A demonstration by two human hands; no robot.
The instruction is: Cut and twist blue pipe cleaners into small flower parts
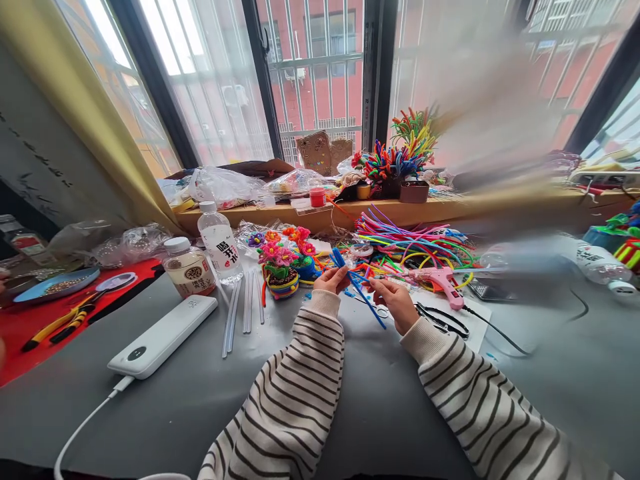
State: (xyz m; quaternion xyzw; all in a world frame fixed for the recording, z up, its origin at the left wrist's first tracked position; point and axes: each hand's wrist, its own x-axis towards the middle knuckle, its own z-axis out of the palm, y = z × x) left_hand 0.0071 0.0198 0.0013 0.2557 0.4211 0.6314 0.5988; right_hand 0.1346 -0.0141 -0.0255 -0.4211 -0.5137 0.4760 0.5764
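Observation:
Blue pipe cleaners [371, 309] cross in front of me above the grey table, one long piece slanting down to the right. My left hand [331, 280] is closed round them near their upper end. With thumb and fingertips, my right hand [394, 301] pinches a blue strand that runs across from the left hand. Just left of my hands stands a small pot of pipe-cleaner flowers [281, 277]. To the right lies a pink glue gun [444, 283] with a black cord, and beside it a pair of black-framed glasses [445, 320].
Loose coloured pipe cleaners [410, 240] are heaped behind my hands. At left are glue sticks [248, 303], a water bottle [220, 243], a jar [189, 268] and a white power bank [163, 339] with its cable. Pliers [65, 323] rest on red cloth. A blur smears the right side.

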